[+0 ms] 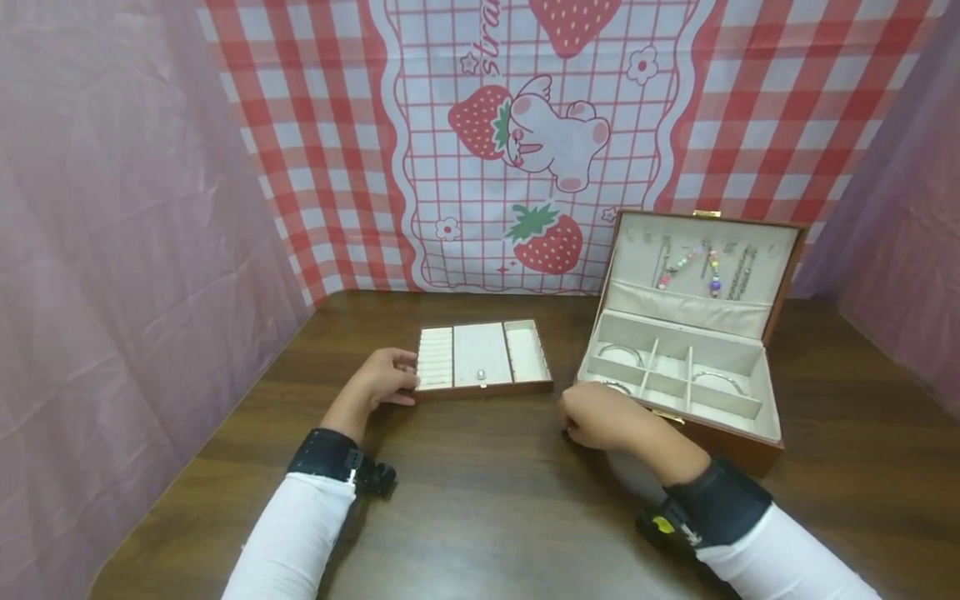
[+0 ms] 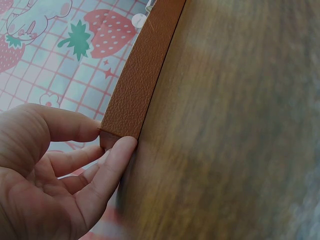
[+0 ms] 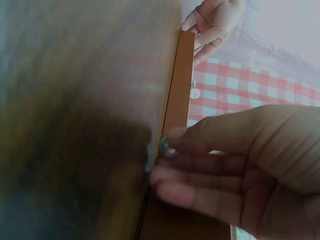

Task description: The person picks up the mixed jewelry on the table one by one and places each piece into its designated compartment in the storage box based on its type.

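Observation:
My left hand [image 1: 384, 377] grips the left end of a shallow brown jewelry tray [image 1: 482, 350] with a pale lining. In the left wrist view, thumb and fingers hold the corner of its leather side [image 2: 140, 75]. A ring roll section [image 1: 435, 358] lies at the tray's left, and a small round white piece [image 1: 481, 374] sits near its front middle. My right hand [image 1: 603, 414] is at the front left corner of an open jewelry box [image 1: 772, 417]. Between its thumb and fingers it pinches a small shiny silvery piece [image 3: 167, 147]; its exact kind is unclear.
Silvery bangles [image 1: 717, 382] lie in the box's compartments. Bead and chain necklaces [image 1: 714, 275] hang inside its raised lid [image 1: 637, 233]. The wooden table [image 1: 450, 500] ends at a strawberry-print cloth [image 1: 525, 208] behind, with pink curtains [image 1: 135, 208] at both sides.

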`<state>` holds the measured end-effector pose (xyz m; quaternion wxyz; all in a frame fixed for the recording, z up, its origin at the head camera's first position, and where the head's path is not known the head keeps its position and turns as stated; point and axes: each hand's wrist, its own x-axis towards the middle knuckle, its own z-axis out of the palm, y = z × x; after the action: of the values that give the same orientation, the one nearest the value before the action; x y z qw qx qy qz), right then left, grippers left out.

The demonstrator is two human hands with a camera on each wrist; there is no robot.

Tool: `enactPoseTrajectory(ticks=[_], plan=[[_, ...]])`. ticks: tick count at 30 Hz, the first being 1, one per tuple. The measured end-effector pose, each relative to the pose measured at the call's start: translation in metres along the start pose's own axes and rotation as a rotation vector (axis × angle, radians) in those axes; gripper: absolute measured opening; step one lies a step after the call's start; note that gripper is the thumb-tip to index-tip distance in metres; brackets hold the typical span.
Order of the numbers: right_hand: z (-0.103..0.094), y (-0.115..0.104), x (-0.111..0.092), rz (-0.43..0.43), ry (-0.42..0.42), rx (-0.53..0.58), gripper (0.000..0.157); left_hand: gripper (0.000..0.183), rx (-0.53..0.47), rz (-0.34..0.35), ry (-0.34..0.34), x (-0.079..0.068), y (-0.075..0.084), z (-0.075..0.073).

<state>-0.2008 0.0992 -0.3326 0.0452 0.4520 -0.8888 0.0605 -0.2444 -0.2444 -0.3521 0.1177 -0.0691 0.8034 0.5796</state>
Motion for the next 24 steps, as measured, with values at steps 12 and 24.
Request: enactPoseTrajectory(ticks=[12, 24], plan=[[-0.017, -0.003, 0.039, -0.017, 0.221, 0.127, 0.015, 0.056, -0.012, 0.008, -0.016, 0.001, 0.001, 0.000], [0.008, 0.000, 0.087, 0.202, 0.359, 0.221, 0.009, 0.056, -0.018, 0.001, -0.015, -0.001, 0.000, -0.002]])
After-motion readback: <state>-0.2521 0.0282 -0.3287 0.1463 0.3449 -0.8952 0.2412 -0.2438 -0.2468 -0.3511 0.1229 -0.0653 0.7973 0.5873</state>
